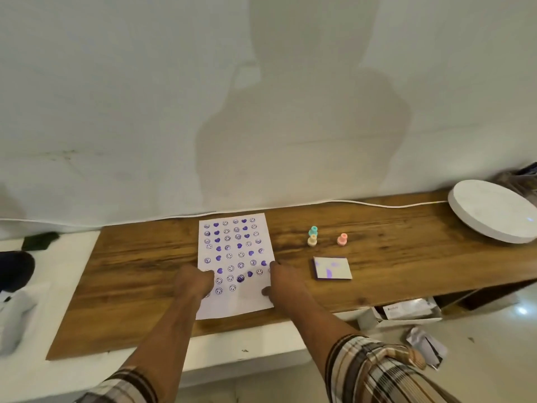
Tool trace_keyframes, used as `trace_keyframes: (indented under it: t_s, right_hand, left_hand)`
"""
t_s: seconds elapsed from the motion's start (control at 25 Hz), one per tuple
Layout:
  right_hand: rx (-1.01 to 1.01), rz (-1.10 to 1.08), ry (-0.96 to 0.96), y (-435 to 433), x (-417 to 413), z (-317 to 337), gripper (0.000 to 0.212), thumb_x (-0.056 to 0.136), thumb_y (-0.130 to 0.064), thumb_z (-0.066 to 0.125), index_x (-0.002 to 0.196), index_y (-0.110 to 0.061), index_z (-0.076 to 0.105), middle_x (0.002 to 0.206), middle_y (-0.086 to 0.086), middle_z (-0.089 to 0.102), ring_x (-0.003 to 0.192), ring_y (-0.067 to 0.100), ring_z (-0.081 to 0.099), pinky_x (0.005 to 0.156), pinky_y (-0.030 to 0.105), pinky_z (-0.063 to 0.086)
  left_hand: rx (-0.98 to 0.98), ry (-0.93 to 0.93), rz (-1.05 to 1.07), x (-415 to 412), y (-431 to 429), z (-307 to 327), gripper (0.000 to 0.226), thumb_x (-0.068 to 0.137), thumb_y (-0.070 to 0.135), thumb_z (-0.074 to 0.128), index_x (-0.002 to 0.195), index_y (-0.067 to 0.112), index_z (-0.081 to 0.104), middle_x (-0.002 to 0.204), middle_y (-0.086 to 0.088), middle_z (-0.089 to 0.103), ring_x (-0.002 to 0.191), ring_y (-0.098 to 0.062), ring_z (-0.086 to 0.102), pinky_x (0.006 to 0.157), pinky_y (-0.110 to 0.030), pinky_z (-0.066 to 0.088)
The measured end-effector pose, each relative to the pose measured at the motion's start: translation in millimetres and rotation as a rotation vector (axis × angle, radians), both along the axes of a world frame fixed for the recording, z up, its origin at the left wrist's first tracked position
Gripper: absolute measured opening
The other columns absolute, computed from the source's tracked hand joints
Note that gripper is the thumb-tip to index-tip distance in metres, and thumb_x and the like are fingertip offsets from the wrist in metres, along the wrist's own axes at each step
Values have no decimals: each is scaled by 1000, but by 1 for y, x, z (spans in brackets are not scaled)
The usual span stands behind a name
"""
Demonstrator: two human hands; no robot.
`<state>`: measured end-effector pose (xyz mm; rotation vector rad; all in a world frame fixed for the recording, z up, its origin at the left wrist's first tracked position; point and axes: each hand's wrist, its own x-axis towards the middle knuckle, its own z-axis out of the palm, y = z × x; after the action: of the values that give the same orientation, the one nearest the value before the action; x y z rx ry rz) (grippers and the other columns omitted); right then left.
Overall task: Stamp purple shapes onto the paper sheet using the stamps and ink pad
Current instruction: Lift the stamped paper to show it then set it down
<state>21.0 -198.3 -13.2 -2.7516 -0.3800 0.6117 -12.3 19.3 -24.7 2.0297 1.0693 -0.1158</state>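
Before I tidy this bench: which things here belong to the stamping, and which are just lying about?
Stamping:
- paper sheet, both hands on it
- teal stamp
- yellow stamp
- pink stamp
- ink pad

Lying about:
- white disc
- white cable
- box below the bench
- crumpled paper on the floor

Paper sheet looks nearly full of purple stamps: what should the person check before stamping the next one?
1. Paper sheet lies flat on the wooden table: ok.
2. Blank space left near the sheet's bottom edge: ok.
3. Left hand and right hand rest on the sheet's edges, steadying it: ok.
4. Stamp in hand: not ok; teal stamp, cream stamp and pink stamp all stand on the table.
5. Ink pad open and ready: cannot tell.
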Motion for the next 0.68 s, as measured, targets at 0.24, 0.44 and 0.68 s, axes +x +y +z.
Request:
trace_keyframes:
  t_s: [0.24, 0.44, 0.68]
  right_hand:
    - [54, -60, -2, -4, -2, -12, 60, 95, -36, 75, 145, -15, 48, 140, 9, 61, 122, 26, 60, 96, 35, 52]
    - [133, -98, -2, -9, -3, -11, 61, 96, -39, 72, 148, -16, 48, 146, 7, 59, 129, 27, 57, 101, 34, 47]
    - [377, -278, 76, -18, -15, 0, 43, 102, -30, 67, 140, -17, 55, 139, 5, 65, 117, 27, 64, 97, 37, 56]
  left_hand:
    - [-52, -54, -2, -4, -4, -1, 17, 92, 19, 70, 105, 8, 71, 109, -14, 75, 66, -20, 61, 54, -27, 47]
    - [-131, -119, 36, -8, -5, -3, 16, 89, 8, 66, 98, 20, 65, 96, -5, 74, 72, -21, 67, 68, -36, 61]
    - [-332, -298, 151, -28, -8, 23, 34, 90, 2, 70, 112, 26, 60, 99, -4, 75, 78, -24, 76, 62, -38, 63]
